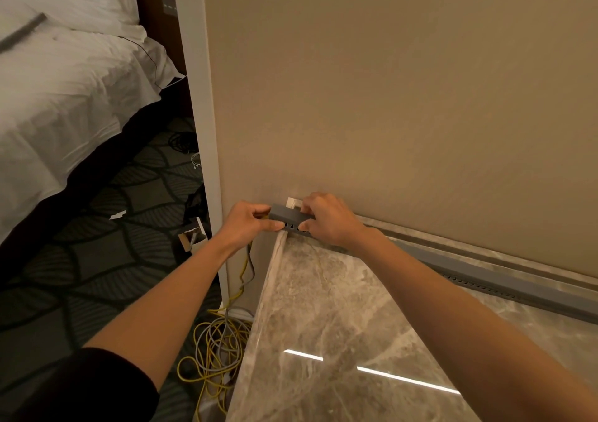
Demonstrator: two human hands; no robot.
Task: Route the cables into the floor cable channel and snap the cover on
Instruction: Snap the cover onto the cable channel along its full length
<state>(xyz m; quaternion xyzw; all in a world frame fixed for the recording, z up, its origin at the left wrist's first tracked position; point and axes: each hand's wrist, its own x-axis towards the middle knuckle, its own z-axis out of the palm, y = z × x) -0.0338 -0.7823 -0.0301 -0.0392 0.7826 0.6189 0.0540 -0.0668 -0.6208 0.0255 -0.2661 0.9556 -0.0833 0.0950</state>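
1. Two hands, left [249, 224] and right [330, 224], each have a closed grip pinching the channel [286, 215] end at the wall, probably to press the cover shut.
2. Cables [220, 340] run up toward that end; the slack lies coiled on the carpet [97, 259].

The cable channel [485, 274] is dark grey, with a row of small dark holes along its front side. The cables [213, 344] have 2 colours, yellow and light grey. The marble surface [323, 324] is grey-beige with pale and brownish veins. The wall [388, 97] is plain beige. The carpet [97, 243] is dark green-grey with a leaf-like scale pattern. The bed linen [64, 97] is white. The sleeve [97, 386] is black.
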